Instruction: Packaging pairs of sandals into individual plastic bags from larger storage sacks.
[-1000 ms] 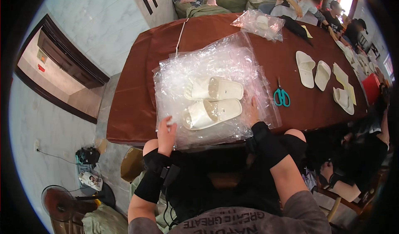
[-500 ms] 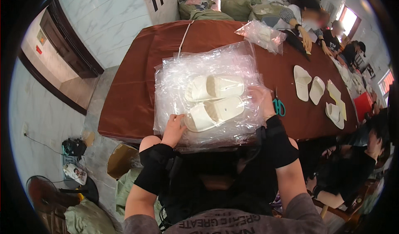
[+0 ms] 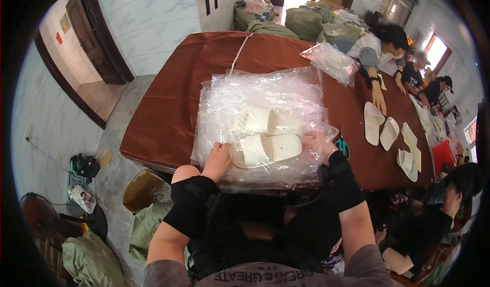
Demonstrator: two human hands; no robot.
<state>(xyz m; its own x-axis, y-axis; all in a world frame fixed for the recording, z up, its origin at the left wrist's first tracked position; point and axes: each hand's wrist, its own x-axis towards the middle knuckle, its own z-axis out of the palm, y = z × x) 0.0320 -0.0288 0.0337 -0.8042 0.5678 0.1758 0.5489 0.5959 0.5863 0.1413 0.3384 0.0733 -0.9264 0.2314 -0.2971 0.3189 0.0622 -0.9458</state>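
Slippers (image 3: 283,148), a cream-white pair, lie side by side near the front edge of the table, toe ends toward the seated person's left, over a stack of clear bags. The table (image 3: 168,98) is draped in a brown cover. Beyond its far edge bulge green sacks (image 3: 303,24); one at the left shows pinkish, plastic-wrapped material at its mouth. On the floor at left stands an open cardboard box (image 3: 143,191), with clear film at its right side, inside or beside it I cannot tell. The stack of clear bags (image 3: 219,98), ragged at its edges, spreads beneath the pair; the far slipper looks hazier than the near one, and whether either sits inside the top bag is unclear from here. Farther back, a crumpled bag (image 3: 332,62) encloses something pale and indistinct. Loose slippers (image 3: 373,123) lie at right, a co-worker's hand (image 3: 377,102) just beside them. The left hand (image 3: 217,160) rests with bent fingers by the near slipper's toe; the right hand (image 3: 317,143) lies on film beside the heels. Whether either pinches plastic I cannot tell. Green scissor handles (image 3: 342,148) show just beyond the right hand.
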